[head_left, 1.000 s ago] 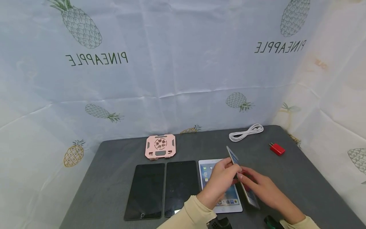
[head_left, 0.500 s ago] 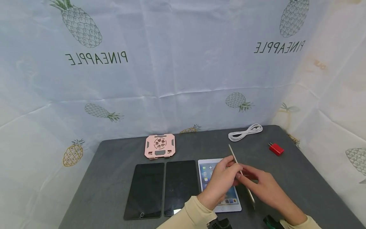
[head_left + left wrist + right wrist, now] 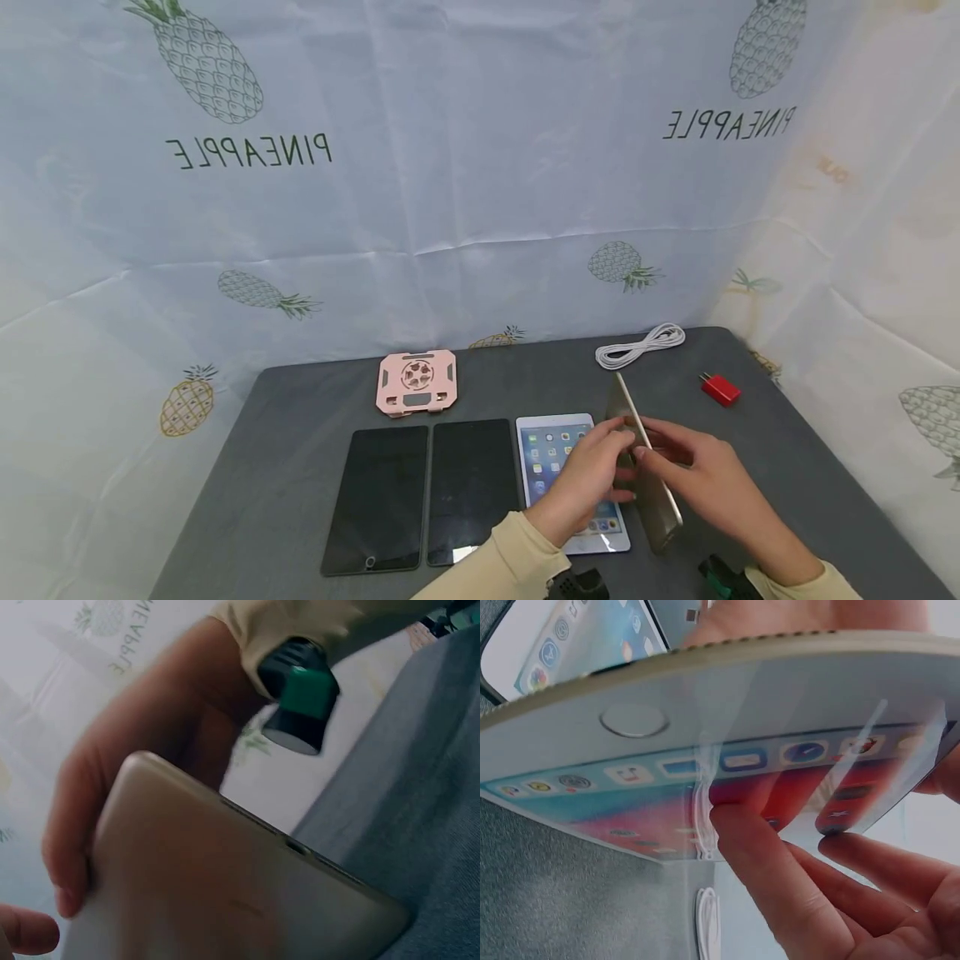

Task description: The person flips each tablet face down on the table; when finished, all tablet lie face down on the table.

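Observation:
A white-fronted tablet with a gold back (image 3: 657,504) stands tilted on its long edge between both hands, back to the left. My left hand (image 3: 581,479) holds it from the back side, fingers bent toward it and thumb by the upper edge. From the other side my right hand (image 3: 705,475) grips the tablet, fingertips on its lit screen (image 3: 630,795). In the left wrist view, the bottom port shows on the back (image 3: 225,870), with the right hand (image 3: 142,727) behind it. Under my left arm lies another white tablet (image 3: 540,467), screen lit.
Two dark tablets, one (image 3: 378,500) beside the other (image 3: 474,475), lie to the left. Behind them is a pink slotted stand (image 3: 417,383). A coiled white cable (image 3: 641,346) and a red charger (image 3: 721,389) lie at the back right of the grey table (image 3: 255,483).
The held tablet has turned between my hands, from slanted to edge-on, and now shows its gold back toward the left. Both hands have shifted slightly right. The other things stay put.

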{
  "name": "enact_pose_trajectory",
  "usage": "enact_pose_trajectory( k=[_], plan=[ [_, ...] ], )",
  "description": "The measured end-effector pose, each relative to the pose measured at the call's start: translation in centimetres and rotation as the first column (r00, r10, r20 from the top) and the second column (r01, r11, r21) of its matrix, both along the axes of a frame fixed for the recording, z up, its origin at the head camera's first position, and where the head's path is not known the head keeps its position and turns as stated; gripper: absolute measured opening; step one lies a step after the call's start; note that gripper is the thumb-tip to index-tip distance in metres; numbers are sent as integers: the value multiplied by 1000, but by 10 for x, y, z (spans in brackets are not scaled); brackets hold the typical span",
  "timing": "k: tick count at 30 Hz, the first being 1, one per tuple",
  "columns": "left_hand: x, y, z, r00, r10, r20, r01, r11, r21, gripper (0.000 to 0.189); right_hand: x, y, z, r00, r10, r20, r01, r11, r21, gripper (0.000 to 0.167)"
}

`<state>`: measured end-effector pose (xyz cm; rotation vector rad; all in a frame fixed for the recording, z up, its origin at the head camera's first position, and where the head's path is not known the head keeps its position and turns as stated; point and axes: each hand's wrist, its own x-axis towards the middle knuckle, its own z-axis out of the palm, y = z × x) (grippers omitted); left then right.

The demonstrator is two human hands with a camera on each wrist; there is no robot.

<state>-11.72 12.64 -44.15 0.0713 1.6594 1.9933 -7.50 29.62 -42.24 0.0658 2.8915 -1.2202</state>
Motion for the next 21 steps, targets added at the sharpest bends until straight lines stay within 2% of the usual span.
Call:
enact_pose_trajectory(
  k=[4,9,17,21],
  plan=[
    [-2,5,-10,1000,-21,8,22,998,-51,53,1,5,1,1000,3,-3,-3,1000,-14,60],
    [-2,7,-17,998,-54,-23,52,995,-83,56,2,12,0,1000,-4,-12,3,1000,-28,58],
    [4,8,-16,992,-90,-85,76,985,-156,55,3,26,-7,999,-32,4,32,997,-76,54],
    [7,8,-13,988,-109,-105,93,985,-148,56,3,34,-10,998,-50,35,53,992,-112,55]
  ],
)
